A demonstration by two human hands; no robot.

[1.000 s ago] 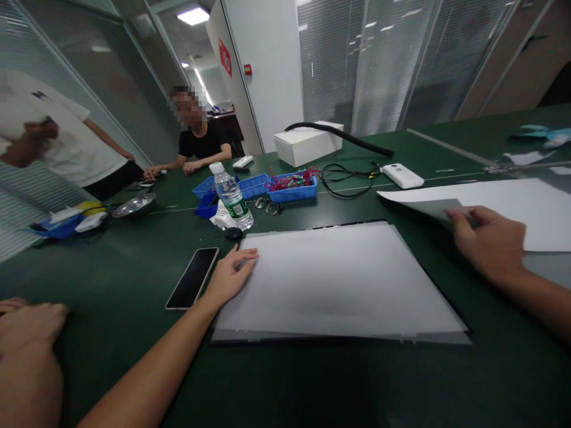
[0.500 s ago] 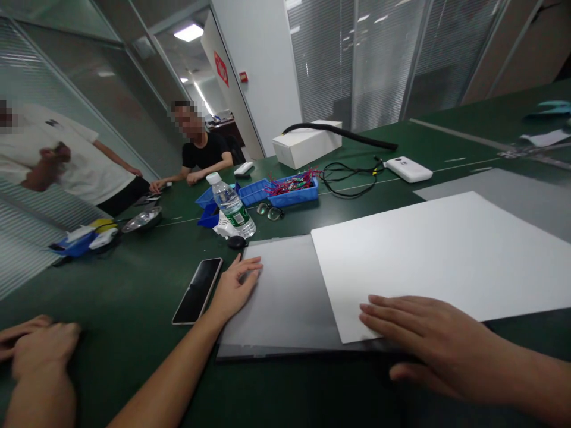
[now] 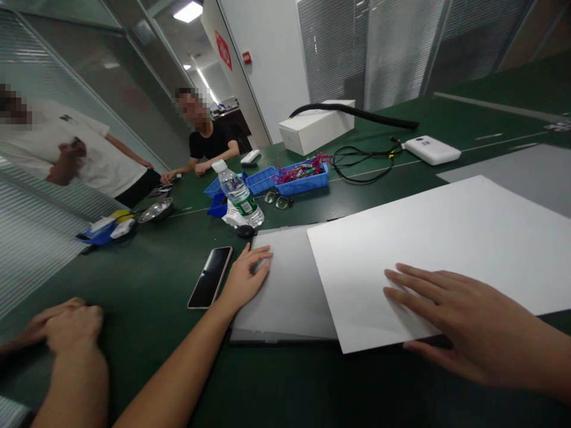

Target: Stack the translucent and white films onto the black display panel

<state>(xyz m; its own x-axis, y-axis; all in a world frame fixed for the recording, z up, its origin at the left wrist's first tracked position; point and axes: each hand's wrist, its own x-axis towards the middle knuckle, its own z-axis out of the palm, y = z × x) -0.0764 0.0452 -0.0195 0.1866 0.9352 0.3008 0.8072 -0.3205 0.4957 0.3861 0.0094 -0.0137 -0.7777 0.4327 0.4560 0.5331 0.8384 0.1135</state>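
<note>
Here: one white rectangular paper-like sheet (image 3: 357,261), long axis left to right, overlapping a grey rectangular sheet (image 3: 289,291); right hand (image 3: 468,324) nearer, fingers outstretched above it, pinch untellable; left hand (image 3: 246,278), fingers loosely spread, at grey's left edge.

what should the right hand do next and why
Perhaps ease the white sheet left with the right hand: it overlaps the gray sheet beside the left hand but leaves that sheet's left side showing.
</note>
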